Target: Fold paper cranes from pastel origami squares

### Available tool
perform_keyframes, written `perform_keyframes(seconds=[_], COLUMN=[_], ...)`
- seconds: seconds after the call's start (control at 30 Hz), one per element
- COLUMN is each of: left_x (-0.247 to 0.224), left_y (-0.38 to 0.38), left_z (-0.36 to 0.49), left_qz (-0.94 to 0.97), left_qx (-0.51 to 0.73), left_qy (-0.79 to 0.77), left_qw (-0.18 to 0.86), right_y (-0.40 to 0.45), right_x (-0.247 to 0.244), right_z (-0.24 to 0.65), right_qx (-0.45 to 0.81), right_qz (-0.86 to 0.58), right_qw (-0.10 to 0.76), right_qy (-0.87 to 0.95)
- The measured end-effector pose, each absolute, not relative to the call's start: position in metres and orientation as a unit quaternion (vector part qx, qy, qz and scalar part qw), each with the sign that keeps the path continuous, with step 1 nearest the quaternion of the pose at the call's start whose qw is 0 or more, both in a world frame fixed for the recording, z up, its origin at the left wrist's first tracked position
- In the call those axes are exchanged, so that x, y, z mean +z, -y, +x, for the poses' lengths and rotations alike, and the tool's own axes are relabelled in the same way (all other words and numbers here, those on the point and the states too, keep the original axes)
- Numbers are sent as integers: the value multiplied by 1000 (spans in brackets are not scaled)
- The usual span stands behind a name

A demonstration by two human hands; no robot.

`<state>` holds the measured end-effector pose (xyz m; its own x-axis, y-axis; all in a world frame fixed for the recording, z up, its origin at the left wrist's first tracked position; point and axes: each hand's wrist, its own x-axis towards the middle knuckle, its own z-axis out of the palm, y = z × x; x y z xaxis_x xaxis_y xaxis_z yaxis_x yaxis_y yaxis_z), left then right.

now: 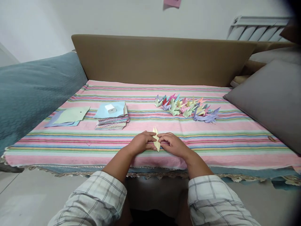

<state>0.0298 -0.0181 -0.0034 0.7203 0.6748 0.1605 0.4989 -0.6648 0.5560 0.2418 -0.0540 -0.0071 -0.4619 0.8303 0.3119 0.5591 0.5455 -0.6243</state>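
Observation:
A pale yellow folded paper point(156, 145), narrow and kite-like with a split far tip, lies on the striped cloth point(77, 153) in front of me. My left hand point(142, 142) grips its left edge, fingers along the paper and thumb near its lower end. From the right, my right hand point(172, 143) has its fingertips on the opposite edge. Both hands rest low on the cloth. Farther off to the right stands a group of folded paper cranes point(183, 106) in several colours.
To the left is a stack of coloured paper sheets point(111, 122) with a white charger block point(110, 108) on top. Loose green and purple sheets point(70, 115) lie beside it. A teal armrest point(39, 91) bounds the left, a grey cushion point(270, 94) the right, a brown backrest point(152, 61) the back.

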Motion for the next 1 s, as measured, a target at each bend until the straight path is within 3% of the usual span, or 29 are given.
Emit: perform_keyframes(seconds=[0.4,0.77,1.0], left_x=[2,-2,-4], left_y=[30,27,27], left_z=[39,39,43], left_qz=[895,876,863], left_qx=[203,219,232], left_qy=[-356,-380,-418], left_qw=[176,201,163], right_y=[52,48,48], right_x=[-12,-18,-17], right_z=[239,232,231], right_qx=[195,169,141], right_qz=[-421,-457,-461], right_qw=[305,286,276], right_qy=[832,825,831])
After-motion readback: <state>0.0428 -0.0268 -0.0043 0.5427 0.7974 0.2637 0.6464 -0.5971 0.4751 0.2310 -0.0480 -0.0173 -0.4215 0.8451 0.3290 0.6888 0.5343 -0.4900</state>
